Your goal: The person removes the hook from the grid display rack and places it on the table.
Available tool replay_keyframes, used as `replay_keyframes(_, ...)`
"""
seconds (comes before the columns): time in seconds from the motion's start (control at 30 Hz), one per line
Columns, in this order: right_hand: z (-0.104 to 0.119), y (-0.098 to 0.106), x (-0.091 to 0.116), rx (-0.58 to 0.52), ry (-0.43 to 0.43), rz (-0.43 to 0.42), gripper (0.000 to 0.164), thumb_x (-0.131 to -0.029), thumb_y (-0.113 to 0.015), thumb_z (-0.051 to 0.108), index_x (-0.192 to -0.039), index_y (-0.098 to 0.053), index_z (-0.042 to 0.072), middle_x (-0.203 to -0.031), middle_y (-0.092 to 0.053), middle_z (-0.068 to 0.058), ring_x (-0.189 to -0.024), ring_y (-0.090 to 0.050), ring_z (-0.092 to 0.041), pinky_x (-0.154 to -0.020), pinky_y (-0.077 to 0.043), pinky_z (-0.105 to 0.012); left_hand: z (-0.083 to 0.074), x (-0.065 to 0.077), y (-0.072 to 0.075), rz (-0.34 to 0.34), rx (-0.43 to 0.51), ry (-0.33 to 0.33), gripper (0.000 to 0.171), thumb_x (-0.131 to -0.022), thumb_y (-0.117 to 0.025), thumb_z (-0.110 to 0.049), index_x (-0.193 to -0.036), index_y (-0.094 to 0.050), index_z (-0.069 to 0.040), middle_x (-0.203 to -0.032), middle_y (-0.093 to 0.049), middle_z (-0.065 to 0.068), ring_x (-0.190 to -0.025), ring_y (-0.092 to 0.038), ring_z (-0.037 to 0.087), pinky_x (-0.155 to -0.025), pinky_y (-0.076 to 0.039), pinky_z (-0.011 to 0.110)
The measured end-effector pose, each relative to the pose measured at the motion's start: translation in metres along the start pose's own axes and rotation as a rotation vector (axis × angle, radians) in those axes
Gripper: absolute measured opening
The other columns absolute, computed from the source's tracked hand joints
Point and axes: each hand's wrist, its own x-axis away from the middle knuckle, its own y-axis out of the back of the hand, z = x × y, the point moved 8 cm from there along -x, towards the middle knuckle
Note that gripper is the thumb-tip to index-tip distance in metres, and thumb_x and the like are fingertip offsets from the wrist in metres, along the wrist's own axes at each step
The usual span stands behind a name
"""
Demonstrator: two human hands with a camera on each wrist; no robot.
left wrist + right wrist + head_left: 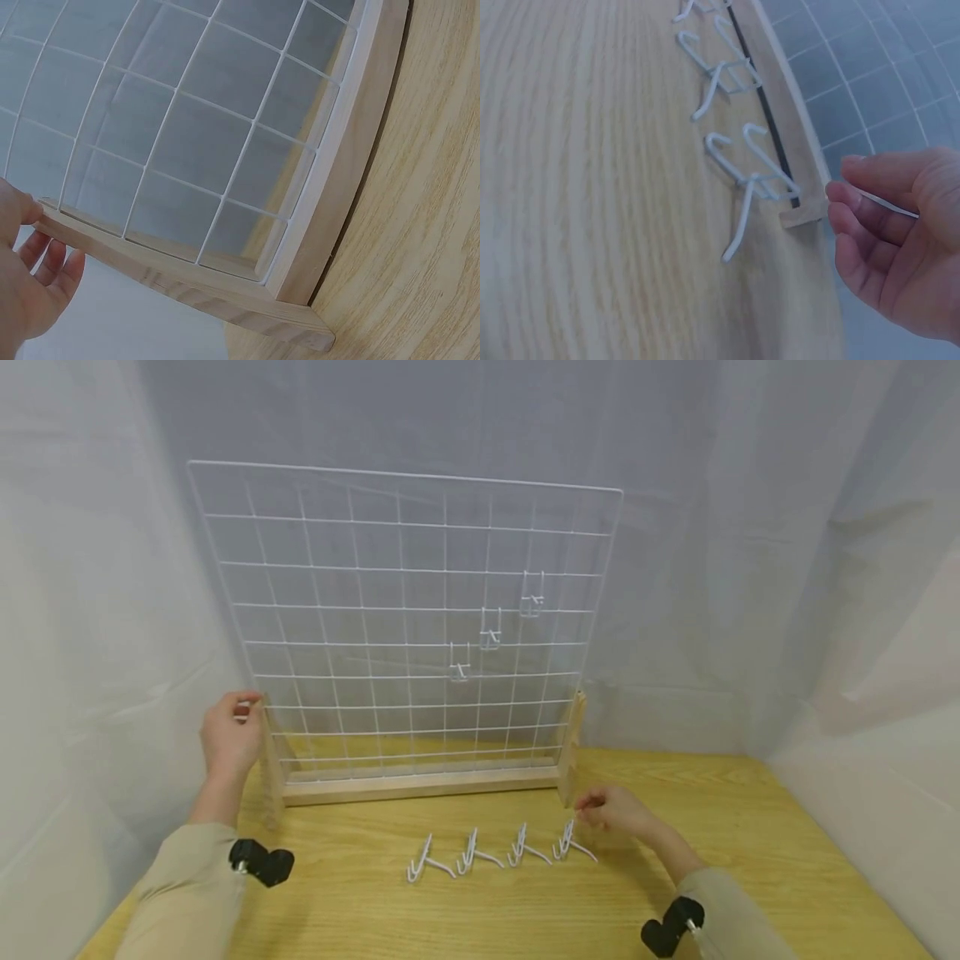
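Room is left between the right hand (615, 812) and the bench (750, 827) edge. Its fingers are loosely curved, nothing visibly gripped, just beside the rightmost hook (748, 193). Left post (180, 283) is pinched by the left hand (231, 735). Counted: four hooks on bench, three hung on the grid (405, 607).

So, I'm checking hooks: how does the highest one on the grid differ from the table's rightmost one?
The grid hook hangs on the grid; the table hook lies on the table. In the head view, the grid hook's prong looks short, the table hook's long. The table hook is near the right hand; the grid hook isn't. Both are white wire hooks.
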Motion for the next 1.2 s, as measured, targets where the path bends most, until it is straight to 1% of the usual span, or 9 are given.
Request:
replay_keyframes(0.1, 0.006, 0.003, -0.005, -0.001, -0.029, -0.037, 0.022, -0.087, -0.060, 0.006, -0.100, -0.060, -0.011, -0.078, -0.061, -0.004, -0.067, -0.052, -0.013, -0.055, -0.044, -0.027, 0.000, 0.000, 0.001, -0.011, -0.002, -0.005, 0.030, -0.095, -0.044, -0.011, -0.118, -0.057, 0.003, -0.107, -0.054, 0.025, -0.094, -0.053, 0.035, -0.071, -0.039, 0.034)
replay_keyframes(0.27, 0.018, 0.009, -0.011, 0.006, -0.058, -0.109, 0.024, -0.086, -0.061, 0.007, -0.103, -0.062, -0.010, -0.084, -0.065, -0.009, -0.072, -0.055, -0.014, -0.060, -0.048, -0.030, -0.001, 0.001, 0.003, -0.036, -0.002, -0.021, 0.027, -0.094, -0.045, -0.009, -0.115, -0.058, 0.003, -0.102, -0.055, 0.025, -0.089, -0.052, 0.033, -0.072, -0.038, 0.034)
replay_keyframes(0.37, 0.026, 0.012, -0.015, 0.003, -0.057, -0.135, 0.024, -0.086, -0.061, 0.007, -0.104, -0.062, -0.008, -0.085, -0.066, -0.008, -0.073, -0.056, -0.015, -0.062, -0.048, -0.031, -0.001, 0.000, 0.003, -0.042, -0.002, -0.029, 0.027, -0.094, -0.045, -0.008, -0.114, -0.058, 0.003, -0.101, -0.055, 0.025, -0.088, -0.052, 0.033, -0.072, -0.038, 0.034)
replay_keyframes(0.53, 0.038, 0.013, -0.024, -0.010, -0.022, -0.136, 0.022, -0.088, -0.061, 0.009, -0.104, -0.064, -0.005, -0.087, -0.066, -0.008, -0.075, -0.058, -0.018, -0.062, -0.049, -0.030, -0.002, 0.001, 0.003, -0.042, 0.009, -0.034, 0.026, -0.094, -0.045, -0.007, -0.114, -0.058, 0.004, -0.100, -0.054, 0.026, -0.088, -0.053, 0.035, -0.070, -0.038, 0.034)
replay_keyframes(0.7, 0.052, 0.010, -0.031, -0.034, -0.007, -0.117, 0.025, -0.088, -0.062, 0.011, -0.106, -0.063, -0.007, -0.088, -0.066, -0.007, -0.076, -0.059, -0.018, -0.063, -0.050, -0.031, -0.002, 0.001, 0.003, -0.028, 0.007, -0.015, 0.027, -0.093, -0.045, -0.008, -0.115, -0.058, 0.004, -0.101, -0.056, 0.025, -0.087, -0.054, 0.032, -0.066, -0.039, 0.029)
replay_keyframes(0.77, 0.057, 0.008, -0.034, -0.053, -0.008, -0.108, 0.025, -0.088, -0.062, 0.011, -0.106, -0.063, -0.007, -0.087, -0.066, -0.007, -0.077, -0.060, -0.021, -0.065, -0.051, -0.035, -0.002, 0.001, 0.004, -0.021, -0.005, -0.010, 0.027, -0.093, -0.046, -0.009, -0.115, -0.058, 0.003, -0.101, -0.056, 0.024, -0.084, -0.055, 0.029, -0.062, -0.039, 0.024)
replay_keyframes(0.93, 0.072, 0.003, -0.041, -0.080, 0.015, -0.088, 0.024, -0.089, -0.061, 0.010, -0.106, -0.062, -0.007, -0.085, -0.065, -0.007, -0.076, -0.060, -0.020, -0.066, -0.051, -0.038, 0.000, 0.000, 0.004, -0.002, -0.018, -0.009, 0.028, -0.094, -0.046, -0.012, -0.115, -0.058, 0.002, -0.101, -0.057, 0.025, -0.085, -0.057, 0.031, -0.059, -0.039, 0.021)
replay_keyframes(1.07, 0.086, 0.001, -0.047, -0.082, 0.055, -0.073, 0.024, -0.089, -0.060, 0.008, -0.105, -0.061, -0.009, -0.085, -0.065, -0.012, -0.073, -0.057, -0.016, -0.062, -0.049, -0.031, -0.002, 0.000, 0.003, -0.005, -0.017, -0.014, 0.027, -0.095, -0.046, -0.012, -0.114, -0.058, 0.002, -0.101, -0.058, 0.025, -0.087, -0.056, 0.033, -0.062, -0.039, 0.024)
replay_keyframes(1.2, 0.101, -0.001, -0.049, -0.095, 0.133, -0.059, 0.026, -0.088, -0.062, 0.015, -0.104, -0.062, -0.006, -0.083, -0.064, -0.012, -0.072, -0.057, -0.016, -0.060, -0.049, -0.029, -0.003, 0.001, 0.004, -0.013, -0.012, -0.017, 0.027, -0.094, -0.046, -0.011, -0.114, -0.058, 0.003, -0.100, -0.057, 0.026, -0.087, -0.056, 0.033, -0.063, -0.039, 0.027)
